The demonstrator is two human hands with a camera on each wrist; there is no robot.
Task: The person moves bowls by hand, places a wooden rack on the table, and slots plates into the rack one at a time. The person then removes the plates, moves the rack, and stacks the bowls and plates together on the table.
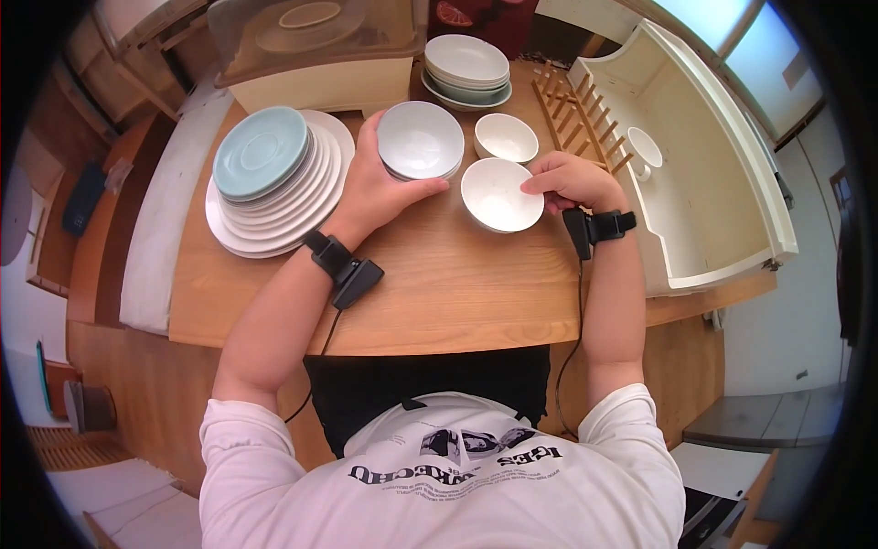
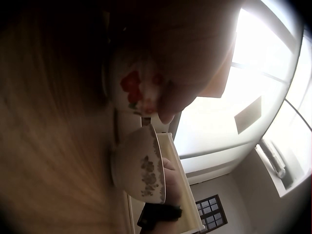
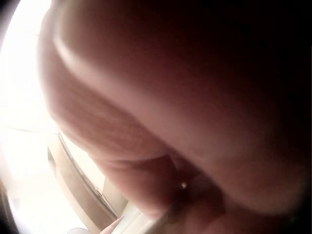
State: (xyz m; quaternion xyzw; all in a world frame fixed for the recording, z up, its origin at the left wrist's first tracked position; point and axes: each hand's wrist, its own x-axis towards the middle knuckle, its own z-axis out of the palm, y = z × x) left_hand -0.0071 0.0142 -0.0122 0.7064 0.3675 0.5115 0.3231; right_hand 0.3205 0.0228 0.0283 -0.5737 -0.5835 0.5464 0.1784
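My left hand (image 1: 384,178) curls round the left side of a small stack of white bowls (image 1: 422,140), its thumb along the near side. In the left wrist view red flowers mark a bowl (image 2: 131,87) beside that hand. My right hand (image 1: 572,181) pinches the right rim of a white bowl (image 1: 501,196), thumb inside the rim. This bowl, with a flower pattern outside (image 2: 146,170), stands just right of the stack. Another white bowl (image 1: 506,138) sits right behind it. The right wrist view shows mostly the right hand (image 3: 146,122), blurred and close.
At the left stands a pile of white plates with a pale blue plate (image 1: 261,153) on top. Behind are a lidded box (image 1: 320,87) and stacked bowls (image 1: 466,62). To the right are a wooden peg rack (image 1: 576,114) and a cream cabinet (image 1: 704,183) holding a white cup (image 1: 644,148).
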